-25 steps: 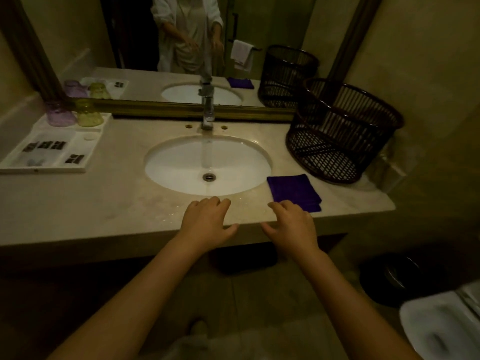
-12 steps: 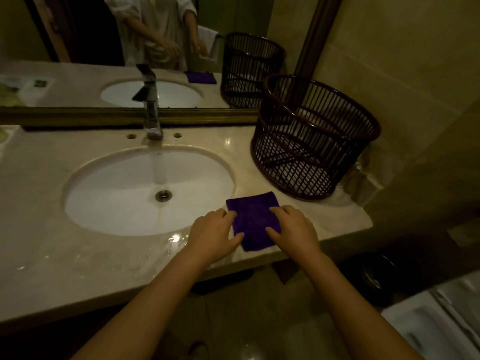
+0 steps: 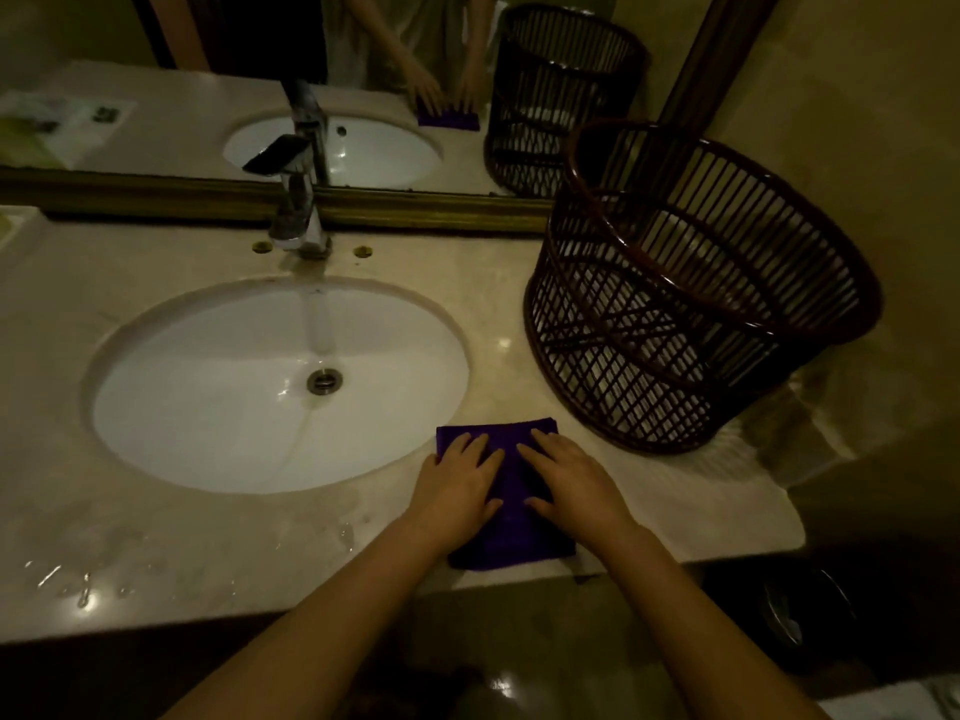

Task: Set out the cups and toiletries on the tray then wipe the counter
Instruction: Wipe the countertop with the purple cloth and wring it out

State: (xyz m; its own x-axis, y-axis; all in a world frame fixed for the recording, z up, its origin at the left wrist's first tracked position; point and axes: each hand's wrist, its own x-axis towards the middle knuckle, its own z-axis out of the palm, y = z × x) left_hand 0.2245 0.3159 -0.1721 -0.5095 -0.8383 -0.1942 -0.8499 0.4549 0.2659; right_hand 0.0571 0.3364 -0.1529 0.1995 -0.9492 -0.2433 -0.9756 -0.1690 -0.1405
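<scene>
Two hands lie flat on a purple cloth (image 3: 511, 504) at the front edge of the counter (image 3: 208, 532). The left hand (image 3: 457, 485) is spread open with its palm down on the left side of the cloth. The right hand (image 3: 571, 485) is spread open too, palm down on the right side. Neither hand grips anything; the fingers just press on the cloth. The cloth is folded into a square and sits just right of the white sink (image 3: 208, 397). Behind the sink stands a shiny tap (image 3: 298, 220). A dark basket (image 3: 691, 304) made of thin sticks stands on the counter near the cloth, at the back right, by the wall. Drops of water (image 3: 78, 579) shine on the counter at the front left. A corner of the white tray (image 3: 18, 223) peeks in at the far left edge, well apart from the hands. The mirror (image 3: 156, 70) behind the counter shows the hands on the cloth again.
</scene>
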